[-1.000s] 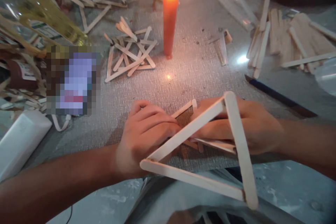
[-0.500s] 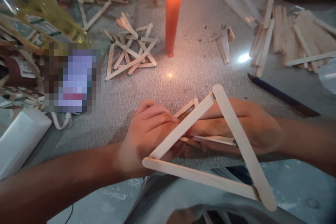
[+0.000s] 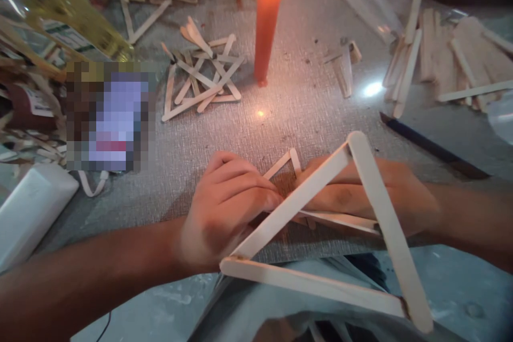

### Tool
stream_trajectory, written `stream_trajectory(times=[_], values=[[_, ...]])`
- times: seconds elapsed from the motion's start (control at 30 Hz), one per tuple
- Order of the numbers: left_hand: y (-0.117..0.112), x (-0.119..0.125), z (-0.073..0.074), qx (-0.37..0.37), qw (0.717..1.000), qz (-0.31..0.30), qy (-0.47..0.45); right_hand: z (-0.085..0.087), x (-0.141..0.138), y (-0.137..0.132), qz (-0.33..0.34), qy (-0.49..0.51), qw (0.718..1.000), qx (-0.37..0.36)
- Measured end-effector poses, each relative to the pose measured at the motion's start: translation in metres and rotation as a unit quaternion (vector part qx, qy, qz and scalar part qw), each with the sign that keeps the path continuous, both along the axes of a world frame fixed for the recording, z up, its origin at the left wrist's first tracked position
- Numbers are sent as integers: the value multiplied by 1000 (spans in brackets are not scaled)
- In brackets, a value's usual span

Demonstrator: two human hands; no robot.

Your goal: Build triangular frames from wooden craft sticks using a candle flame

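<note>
A triangle of craft sticks stands tilted in front of my hands, its lower edge over my lap. Another stick joins its right side and runs back between the hands. Beyond them, a corner of more joined sticks rises above the table. My left hand is closed at the middle of this stick frame, its fingertips hidden. From the other side, my right hand grips the frame, partly covered by the triangle. The exact joint between the fingers cannot be seen.
A lit orange candle stands upright ahead. Joined sticks lie to its left, near a blurred-out phone and a yellow bottle. At right are a dark cutter knife and loose sticks. A white block lies left.
The triangle has shifted right and slightly down, together with my right hand. My left hand has stayed nearly in place, and more of the far stick corner shows.
</note>
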State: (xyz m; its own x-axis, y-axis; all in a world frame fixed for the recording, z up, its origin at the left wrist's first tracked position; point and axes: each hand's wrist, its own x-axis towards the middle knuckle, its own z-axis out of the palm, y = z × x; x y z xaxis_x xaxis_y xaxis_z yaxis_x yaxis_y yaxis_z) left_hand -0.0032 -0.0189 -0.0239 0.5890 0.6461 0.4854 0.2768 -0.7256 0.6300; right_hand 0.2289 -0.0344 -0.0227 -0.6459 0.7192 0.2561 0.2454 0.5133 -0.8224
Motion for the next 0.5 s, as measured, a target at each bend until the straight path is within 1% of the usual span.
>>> stream_trajectory(times=[0.07,0.1,0.13,0.23,0.3,0.4,0.5], values=[[0,0,-2,7,1000,0,-6,1,-1,-2,-33,8,999,13],[0,0,-3,7,1000,-4,-6,1,-1,-3,-36,3,999,18],[0,0,-3,2,1000,-8,-4,1,1,-3,-27,-5,999,27],[0,0,-3,-10,1000,-18,-5,-1,7,0,33,-26,997,67],[0,0,-2,-10,1000,-22,0,-3,10,1,43,-32,996,77],[-1,0,-1,-10,999,-27,21,-3,11,1,41,-46,997,43],[-2,0,1,-14,999,-23,20,4,10,1,26,-72,997,-22]])
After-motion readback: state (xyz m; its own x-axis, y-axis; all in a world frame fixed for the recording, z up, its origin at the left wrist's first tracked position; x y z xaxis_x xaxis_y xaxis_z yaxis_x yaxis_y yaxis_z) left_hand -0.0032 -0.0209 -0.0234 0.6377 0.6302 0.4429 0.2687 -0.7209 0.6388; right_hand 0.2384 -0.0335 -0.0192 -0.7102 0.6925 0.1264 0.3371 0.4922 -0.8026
